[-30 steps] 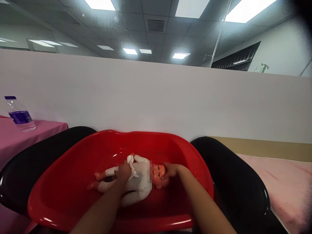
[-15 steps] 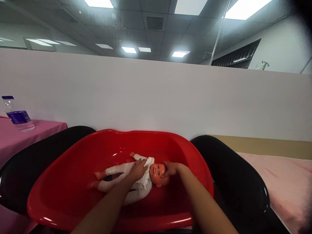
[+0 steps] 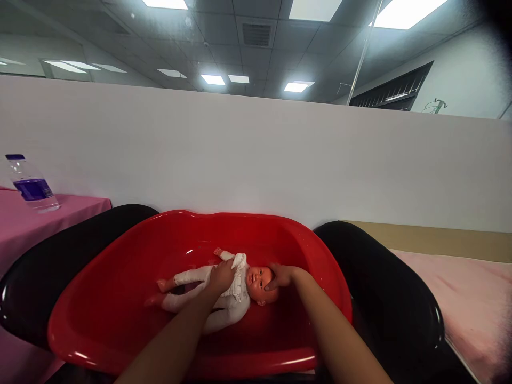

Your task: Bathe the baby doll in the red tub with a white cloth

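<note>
While the white-bodied plastic baby doll (image 3: 240, 305) lies face-up inside the glossy red plastic tub (image 3: 120, 288), the right hand (image 3: 280, 276) clasps its head; the left hand (image 3: 223, 276) rests on a white frilled cloth (image 3: 240, 269) over its chest (whether pinching, I cannot tell). Wiping seems in hand; the next move calls for a steady head.

Left forearm (image 3: 176, 333) and right forearm (image 3: 334, 325) bare (both slim, tapered); left hand (image 3: 223, 277), right hand (image 3: 282, 276) bare too.
</note>
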`<state>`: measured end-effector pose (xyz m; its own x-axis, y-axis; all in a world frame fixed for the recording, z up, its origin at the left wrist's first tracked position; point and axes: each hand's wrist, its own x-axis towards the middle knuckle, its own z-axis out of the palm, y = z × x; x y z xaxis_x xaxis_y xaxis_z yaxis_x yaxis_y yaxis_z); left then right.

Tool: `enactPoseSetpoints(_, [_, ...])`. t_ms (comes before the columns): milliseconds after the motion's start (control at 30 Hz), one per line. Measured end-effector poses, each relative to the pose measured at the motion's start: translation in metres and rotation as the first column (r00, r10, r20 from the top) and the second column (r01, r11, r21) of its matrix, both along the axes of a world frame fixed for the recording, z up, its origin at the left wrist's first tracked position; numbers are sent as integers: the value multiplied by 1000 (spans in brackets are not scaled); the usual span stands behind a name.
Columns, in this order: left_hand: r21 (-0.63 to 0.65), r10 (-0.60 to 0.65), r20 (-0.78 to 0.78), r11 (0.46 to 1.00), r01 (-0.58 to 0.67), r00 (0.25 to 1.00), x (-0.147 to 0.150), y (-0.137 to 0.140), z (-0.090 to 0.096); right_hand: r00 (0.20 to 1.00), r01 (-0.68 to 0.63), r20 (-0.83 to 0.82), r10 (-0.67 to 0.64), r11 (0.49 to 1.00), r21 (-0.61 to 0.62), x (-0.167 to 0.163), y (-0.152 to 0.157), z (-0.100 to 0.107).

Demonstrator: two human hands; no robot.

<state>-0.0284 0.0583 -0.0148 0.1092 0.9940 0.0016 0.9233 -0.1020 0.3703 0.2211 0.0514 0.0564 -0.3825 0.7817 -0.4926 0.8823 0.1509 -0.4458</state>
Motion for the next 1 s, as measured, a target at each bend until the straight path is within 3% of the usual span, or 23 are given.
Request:
enactPoseSetpoints(567, [-2, 9, 4, 1000, -9, 1000, -5, 2, 1, 1000, 10, 27, -10, 1000, -6, -1, -2, 5])
enactPoseSetpoints(1000, [5, 4, -9, 1000, -4, 1000, -5, 2, 3, 999, -6, -50, 6, 1000, -9, 1, 1, -1])
